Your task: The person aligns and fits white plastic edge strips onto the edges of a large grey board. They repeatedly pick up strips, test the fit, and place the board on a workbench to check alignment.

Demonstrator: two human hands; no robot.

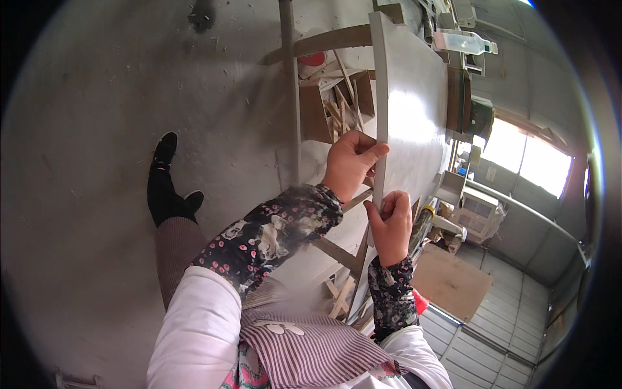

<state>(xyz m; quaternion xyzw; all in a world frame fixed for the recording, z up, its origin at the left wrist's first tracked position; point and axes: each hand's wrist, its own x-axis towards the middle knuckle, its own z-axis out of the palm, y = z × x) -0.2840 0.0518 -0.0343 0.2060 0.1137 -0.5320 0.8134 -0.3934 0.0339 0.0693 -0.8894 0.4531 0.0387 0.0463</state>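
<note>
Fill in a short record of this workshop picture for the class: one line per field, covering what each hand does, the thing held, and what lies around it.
left hand: grips the panel's near edge, thumb on its face
right hand: grips the same edge, lower down
grey panel: flat, long, held on edge, glossy
wooden frame: behind the panel, holding scrap wood sticks
plastic bottle: lying beyond the panel's far end
floor: grey concrete, person's black shoe on it

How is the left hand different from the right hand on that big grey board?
The left hand sits higher up the edge of the grey board; the right hand sits lower, nearer the body. The left hand's thumb lies flat across the board's edge, pointing right, while the right hand's fingers curl into a fist around that edge. Both hands grip the same long edge, and both come out of dark flowered sleeves.
</note>
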